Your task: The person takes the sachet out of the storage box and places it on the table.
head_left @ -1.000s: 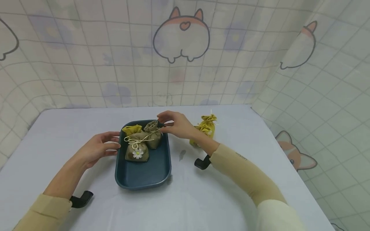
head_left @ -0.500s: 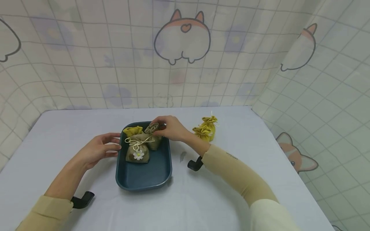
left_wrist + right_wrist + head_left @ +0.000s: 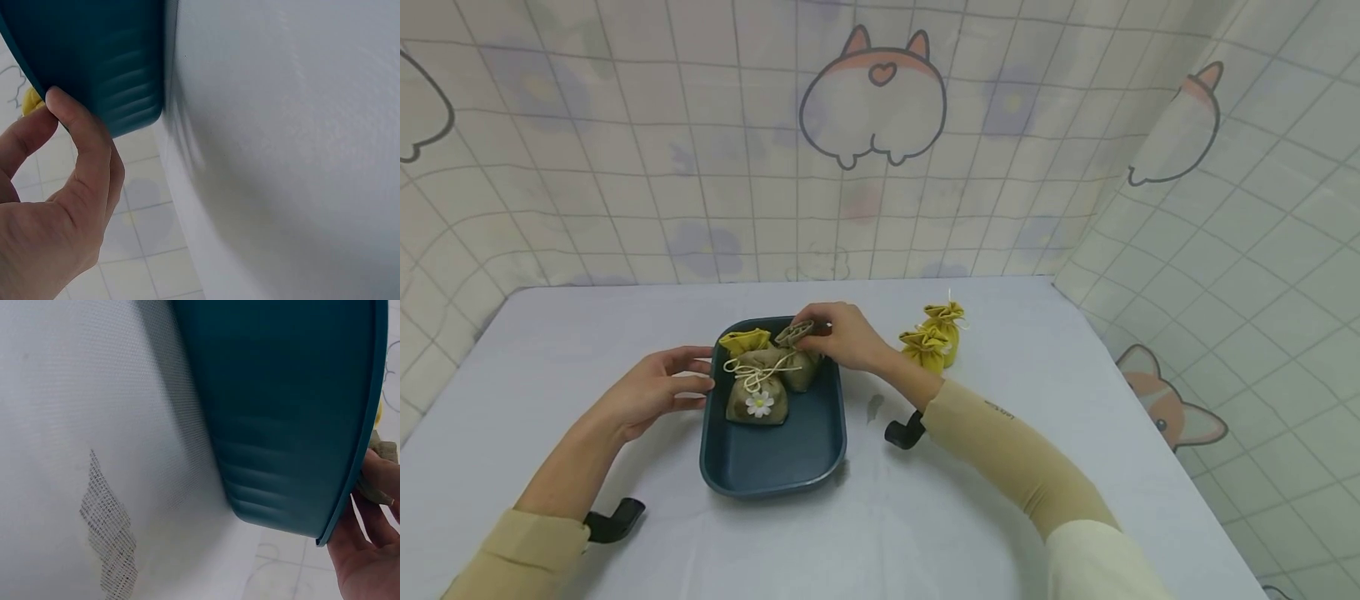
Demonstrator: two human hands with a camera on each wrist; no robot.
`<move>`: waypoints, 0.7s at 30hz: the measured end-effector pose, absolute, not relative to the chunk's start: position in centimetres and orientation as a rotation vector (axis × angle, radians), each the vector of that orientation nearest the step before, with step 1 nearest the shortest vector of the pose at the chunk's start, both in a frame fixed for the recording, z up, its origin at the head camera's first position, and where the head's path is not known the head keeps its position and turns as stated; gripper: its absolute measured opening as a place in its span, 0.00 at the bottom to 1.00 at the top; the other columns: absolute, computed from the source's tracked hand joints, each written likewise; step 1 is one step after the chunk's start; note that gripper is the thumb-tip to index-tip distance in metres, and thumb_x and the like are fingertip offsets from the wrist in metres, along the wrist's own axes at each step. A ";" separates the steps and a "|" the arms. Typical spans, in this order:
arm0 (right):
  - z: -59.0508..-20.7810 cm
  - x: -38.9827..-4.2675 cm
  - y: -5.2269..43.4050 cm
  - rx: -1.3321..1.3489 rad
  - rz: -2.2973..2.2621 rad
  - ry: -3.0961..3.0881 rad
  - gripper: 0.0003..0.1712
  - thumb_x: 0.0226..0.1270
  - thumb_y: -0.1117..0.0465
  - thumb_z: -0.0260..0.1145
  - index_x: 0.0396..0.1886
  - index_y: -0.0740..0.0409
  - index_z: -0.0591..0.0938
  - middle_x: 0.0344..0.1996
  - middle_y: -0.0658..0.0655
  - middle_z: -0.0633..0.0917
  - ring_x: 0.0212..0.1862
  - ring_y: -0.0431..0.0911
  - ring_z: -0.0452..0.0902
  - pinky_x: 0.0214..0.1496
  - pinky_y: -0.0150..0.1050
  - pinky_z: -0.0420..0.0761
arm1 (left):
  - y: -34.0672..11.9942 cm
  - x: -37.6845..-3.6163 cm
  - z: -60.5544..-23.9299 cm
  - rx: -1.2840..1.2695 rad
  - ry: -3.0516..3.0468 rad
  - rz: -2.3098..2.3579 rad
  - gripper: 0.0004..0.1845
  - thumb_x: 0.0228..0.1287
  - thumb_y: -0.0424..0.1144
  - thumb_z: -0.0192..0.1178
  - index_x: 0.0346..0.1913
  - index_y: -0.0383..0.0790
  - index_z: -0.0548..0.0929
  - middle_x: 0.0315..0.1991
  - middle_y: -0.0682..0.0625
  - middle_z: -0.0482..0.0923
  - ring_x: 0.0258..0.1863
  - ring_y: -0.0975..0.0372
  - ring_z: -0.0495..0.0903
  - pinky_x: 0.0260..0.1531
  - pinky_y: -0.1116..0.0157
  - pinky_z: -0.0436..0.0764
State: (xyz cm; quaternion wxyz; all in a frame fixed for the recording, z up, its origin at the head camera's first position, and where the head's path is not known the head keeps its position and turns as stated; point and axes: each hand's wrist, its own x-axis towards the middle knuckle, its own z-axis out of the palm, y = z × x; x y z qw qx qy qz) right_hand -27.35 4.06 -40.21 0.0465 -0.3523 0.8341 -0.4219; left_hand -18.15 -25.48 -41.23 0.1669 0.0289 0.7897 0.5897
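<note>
A dark blue-green rectangular tray [image 3: 775, 454] holds several small drawstring pouches. My right hand [image 3: 842, 333] reaches over the tray's far right corner and pinches the gathered top of an olive-green pouch [image 3: 800, 372]. In the right wrist view that pouch [image 3: 384, 450] shows just past the tray's rim, beside my fingers. Left of it lie an olive pouch with a white daisy [image 3: 756, 406] and cream cord, and a yellow pouch [image 3: 745, 341], mostly hidden behind it. My left hand [image 3: 658, 387] rests its fingertips against the tray's left rim, fingers loosely bent.
Two yellow drawstring pouches [image 3: 927, 346] stand on the white-covered table [image 3: 925, 517], right of the tray and behind my right forearm. Black wrist-camera mounts [image 3: 615, 521] stick out from both wrists. A grid-patterned curtain [image 3: 737, 142] with cartoon prints hangs along the back and right.
My right hand has moved slightly left and down from the tray's far right corner and now pinches the olive pouch's top. The left hand stays at the tray's rim.
</note>
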 end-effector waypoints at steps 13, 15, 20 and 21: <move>-39.6 -26.7 4.6 -1.060 -1.455 2.516 0.11 0.68 0.66 0.73 0.49 0.59 0.86 0.45 0.54 0.87 0.44 0.42 0.85 0.45 0.31 0.84 | -25.5 -18.2 -41.3 0.088 2.248 1.678 0.35 0.74 0.30 0.58 0.77 0.24 0.56 0.65 0.28 0.66 0.50 0.55 0.80 0.47 0.64 0.85; -39.3 -26.6 4.7 -1.072 -1.478 2.512 0.10 0.68 0.66 0.72 0.48 0.59 0.86 0.45 0.55 0.87 0.45 0.42 0.85 0.46 0.31 0.84 | -25.5 -18.2 -41.3 0.092 2.244 1.680 0.35 0.74 0.30 0.58 0.77 0.24 0.56 0.64 0.28 0.66 0.50 0.55 0.80 0.47 0.64 0.85; -38.7 -26.3 5.1 -1.090 -1.518 2.516 0.10 0.69 0.66 0.72 0.48 0.59 0.86 0.44 0.53 0.87 0.45 0.41 0.85 0.46 0.31 0.84 | -25.4 -18.2 -41.1 0.094 2.233 1.686 0.36 0.73 0.30 0.59 0.77 0.23 0.56 0.62 0.30 0.67 0.48 0.56 0.80 0.46 0.64 0.85; -38.6 -26.2 5.2 -1.092 -1.523 2.519 0.10 0.69 0.66 0.72 0.48 0.59 0.86 0.44 0.53 0.87 0.45 0.40 0.84 0.46 0.31 0.84 | -25.4 -18.2 -41.1 0.094 2.232 1.686 0.36 0.73 0.30 0.59 0.77 0.23 0.56 0.62 0.30 0.67 0.48 0.56 0.80 0.46 0.64 0.85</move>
